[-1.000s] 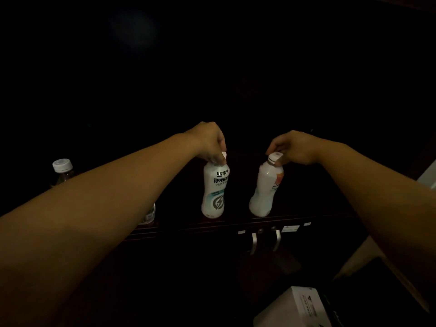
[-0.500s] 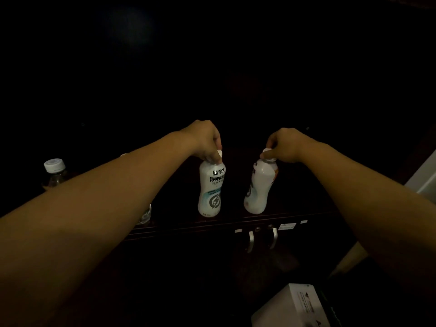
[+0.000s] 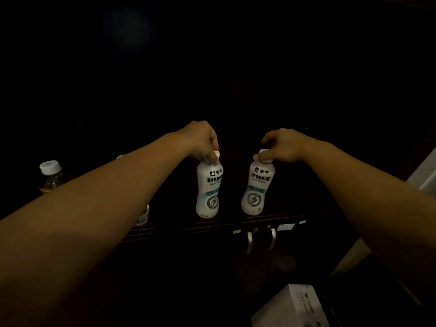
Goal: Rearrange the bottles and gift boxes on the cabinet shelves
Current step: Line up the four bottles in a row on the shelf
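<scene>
Your left hand (image 3: 204, 140) pinches the cap of one white plastic drink bottle (image 3: 208, 188); your right hand (image 3: 282, 145) grips the cap of its twin (image 3: 257, 188). Both stand on a dark wooden cabinet shelf (image 3: 226, 224) in a dim room, directly beneath your fingers, the right bottle leaning slightly, caps upward.

A dim room, likely a home or office, too dark to say which. Below the right hand (image 3: 284, 145) a dark wood cabinet (image 3: 212, 226) shows paired metal door handles (image 3: 260, 239); drink bottles (image 3: 208, 188) stand on its ledge under both hands.
</scene>
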A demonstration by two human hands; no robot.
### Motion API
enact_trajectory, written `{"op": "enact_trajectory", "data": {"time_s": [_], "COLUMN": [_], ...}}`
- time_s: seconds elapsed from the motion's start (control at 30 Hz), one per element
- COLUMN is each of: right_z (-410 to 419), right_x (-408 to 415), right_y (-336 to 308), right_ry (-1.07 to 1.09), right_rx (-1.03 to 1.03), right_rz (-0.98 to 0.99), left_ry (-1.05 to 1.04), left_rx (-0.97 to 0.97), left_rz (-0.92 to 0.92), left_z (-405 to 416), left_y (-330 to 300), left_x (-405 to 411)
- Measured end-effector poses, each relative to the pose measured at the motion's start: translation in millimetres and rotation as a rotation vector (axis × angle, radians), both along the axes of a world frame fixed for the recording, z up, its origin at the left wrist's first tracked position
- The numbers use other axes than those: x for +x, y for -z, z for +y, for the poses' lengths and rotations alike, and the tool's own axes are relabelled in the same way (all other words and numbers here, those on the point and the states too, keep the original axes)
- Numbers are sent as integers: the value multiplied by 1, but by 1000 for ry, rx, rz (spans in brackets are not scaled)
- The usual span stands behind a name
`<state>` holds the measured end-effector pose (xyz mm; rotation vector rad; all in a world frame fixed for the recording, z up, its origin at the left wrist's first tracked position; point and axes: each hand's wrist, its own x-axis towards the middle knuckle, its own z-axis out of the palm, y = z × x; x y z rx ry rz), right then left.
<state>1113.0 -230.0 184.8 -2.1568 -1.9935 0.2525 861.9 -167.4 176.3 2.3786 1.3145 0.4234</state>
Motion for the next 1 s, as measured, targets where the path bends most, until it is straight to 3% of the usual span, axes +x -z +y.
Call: {"op": "enact_trajectory", "data": {"time_s": [0.07, 0.43, 1.0], "right_z": [1, 6, -2], "right_x": [-2, 0, -5], "right_y": [3, 5, 14], "right_ry": [21, -68, -45], "right_rx": [51, 39, 85], "right_rz": [-66, 53, 10], "left_ry": [0, 16, -9], "left_rx": [-15, 12, 80], "left_rz": [-10, -10, -88], "left_z": [1, 1, -8], "left_y": [0, 3, 17], "left_x": [0, -2, -10]}}
